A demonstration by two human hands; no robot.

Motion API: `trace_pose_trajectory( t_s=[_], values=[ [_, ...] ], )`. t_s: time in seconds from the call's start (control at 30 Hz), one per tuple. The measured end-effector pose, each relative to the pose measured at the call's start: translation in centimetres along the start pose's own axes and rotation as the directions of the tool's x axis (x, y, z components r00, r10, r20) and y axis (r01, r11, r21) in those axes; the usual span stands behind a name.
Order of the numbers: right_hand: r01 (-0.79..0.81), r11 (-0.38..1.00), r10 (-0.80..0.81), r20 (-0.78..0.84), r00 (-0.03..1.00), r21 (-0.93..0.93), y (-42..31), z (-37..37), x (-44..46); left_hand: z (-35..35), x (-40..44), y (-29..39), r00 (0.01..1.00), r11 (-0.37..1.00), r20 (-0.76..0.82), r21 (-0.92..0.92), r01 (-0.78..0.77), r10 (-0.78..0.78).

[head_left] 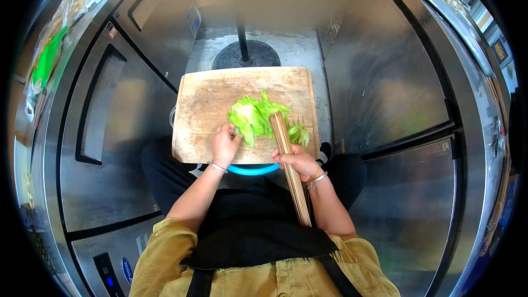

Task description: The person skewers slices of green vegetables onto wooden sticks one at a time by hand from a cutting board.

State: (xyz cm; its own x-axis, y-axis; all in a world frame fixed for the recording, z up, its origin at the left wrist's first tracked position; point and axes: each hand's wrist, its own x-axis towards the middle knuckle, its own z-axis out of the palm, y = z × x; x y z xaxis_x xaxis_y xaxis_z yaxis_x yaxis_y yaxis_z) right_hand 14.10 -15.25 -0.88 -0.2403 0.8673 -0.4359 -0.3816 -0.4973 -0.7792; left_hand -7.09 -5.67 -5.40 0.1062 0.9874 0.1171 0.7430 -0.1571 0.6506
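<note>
A wooden board (203,99) lies in front of me, with a pile of sliced green vegetable (250,115) on its middle. My left hand (225,144) is at the lower left edge of the pile, fingers curled in against the slices; what they hold is too small to name. My right hand (300,162) is wrapped round a thick bundle of thin wooden sticks (291,179), whose upper end rests over the pile. Several skewers with green slices (298,133) lie on the board just beyond my right hand.
Under the board's near edge shows a blue rim (253,170). A pole on a round black base (246,55) stands behind the board. Steel cabinets (118,132) flank both sides, with plastic bags (49,58) on the left counter and a metal tray (456,19) at upper right.
</note>
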Motion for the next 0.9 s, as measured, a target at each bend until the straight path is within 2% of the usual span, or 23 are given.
trace_pose_trajectory(
  t_s=[0.03, 0.1, 0.13, 0.17, 0.27, 0.3, 0.37, 0.4, 0.43, 0.5, 0.53, 0.57, 0.6, 0.67, 0.7, 0.77, 0.8, 0.87, 0.9],
  values=[
    [0.003, 1.0, -0.003, 0.005, 1.0, -0.004, -0.2, 0.1, -0.2, 0.1, 0.1, 0.7, 1.0, 1.0, 0.002, -0.001, -0.003, 0.003],
    [0.005, 1.0, -0.005, 0.007, 1.0, -0.004, -0.3, 0.2, -0.3, -0.4, 0.2, 3.1, 0.998, 0.937, -0.044, -0.344, -0.064, 0.052],
    [0.009, 1.0, -0.009, 0.027, 1.0, 0.011, -0.3, 0.1, -0.3, -0.7, 0.1, 4.5, 0.99, 0.933, -0.057, -0.331, -0.143, 0.132],
    [0.013, 1.0, -0.014, 0.048, 0.999, 0.028, -0.2, 0.0, -0.2, -0.4, 0.2, 5.3, 0.99, 0.934, -0.052, -0.328, -0.143, 0.133],
    [0.034, 0.999, -0.035, 0.07, 0.997, 0.027, -0.4, 0.1, -0.4, 0.7, 0.7, 7.2, 0.955, 0.84, 0.097, -0.507, -0.194, 0.279],
    [0.035, 0.999, -0.037, 0.066, 0.997, 0.035, -0.4, 0.1, -0.3, 1.4, 1.2, 7.2, 0.954, 0.841, 0.104, -0.505, -0.194, 0.282],
    [0.044, 0.998, -0.047, 0.081, 0.996, 0.041, -0.4, 0.2, -0.4, 2.7, 2.0, 7.6, 0.907, 0.905, 0.259, -0.358, -0.229, 0.332],
    [0.039, 0.998, -0.043, 0.088, 0.995, 0.046, -0.6, 0.2, -0.5, 3.0, 2.2, 8.0, 0.884, 0.883, 0.212, -0.326, -0.337, 0.416],
    [0.042, 0.998, -0.047, 0.081, 0.996, 0.054, -0.6, 0.1, -0.5, 3.3, 2.5, 8.4, 0.879, 0.882, 0.221, -0.327, -0.34, 0.422],
    [0.065, 0.997, -0.068, 0.104, 0.992, 0.039, -0.4, -0.1, -0.4, 3.4, 2.9, 9.4, 0.872, 0.918, 0.387, -0.365, -0.154, 0.3],
    [0.082, 0.996, -0.084, 0.092, 0.992, 0.024, -0.4, -0.1, -0.3, 3.3, 2.9, 9.8, 0.865, 0.925, 0.376, -0.305, -0.224, 0.333],
    [0.083, 0.996, -0.085, 0.086, 0.993, 0.033, -0.5, 0.0, -0.4, 3.6, 2.9, 9.8, 0.86, 0.926, 0.385, -0.304, -0.225, 0.336],
    [0.089, 0.996, -0.09, 0.092, 0.992, 0.018, -0.8, 0.1, -0.5, 3.9, 2.8, 9.9, 0.868, 0.874, 0.391, -0.478, -0.092, 0.305],
    [0.095, 0.995, -0.095, 0.099, 0.991, 0.002, -1.1, 0.3, -0.6, 4.1, 2.9, 10.0, 0.876, 0.821, 0.36, -0.566, -0.067, 0.32],
    [0.096, 0.995, -0.096, 0.097, 0.991, 0.007, -1.1, 0.3, -0.5, 4.2, 2.9, 10.1, 0.88, 0.792, 0.344, -0.609, -0.056, 0.328],
    [0.091, 0.996, -0.092, 0.108, 0.99, 0.014, -1.0, 0.1, -0.4, 4.1, 3.0, 10.2, 0.855, 0.888, 0.361, -0.405, -0.217, 0.373],
    [0.092, 0.996, -0.093, 0.107, 0.99, 0.016, -1.0, 0.1, -0.4, 4.2, 3.0, 10.1, 0.854, 0.888, 0.362, -0.405, -0.217, 0.374],
    [0.092, 0.995, -0.094, 0.101, 0.99, 0.024, -0.9, 0.0, -0.4, 4.6, 3.0, 9.8, 0.897, 0.872, 0.395, -0.49, 0.024, 0.197],
    [0.092, 0.995, -0.094, 0.101, 0.99, 0.023, -0.9, 0.0, -0.4, 4.8, 3.0, 9.5, 0.897, 0.871, 0.395, -0.49, 0.024, 0.197]
  ],
)
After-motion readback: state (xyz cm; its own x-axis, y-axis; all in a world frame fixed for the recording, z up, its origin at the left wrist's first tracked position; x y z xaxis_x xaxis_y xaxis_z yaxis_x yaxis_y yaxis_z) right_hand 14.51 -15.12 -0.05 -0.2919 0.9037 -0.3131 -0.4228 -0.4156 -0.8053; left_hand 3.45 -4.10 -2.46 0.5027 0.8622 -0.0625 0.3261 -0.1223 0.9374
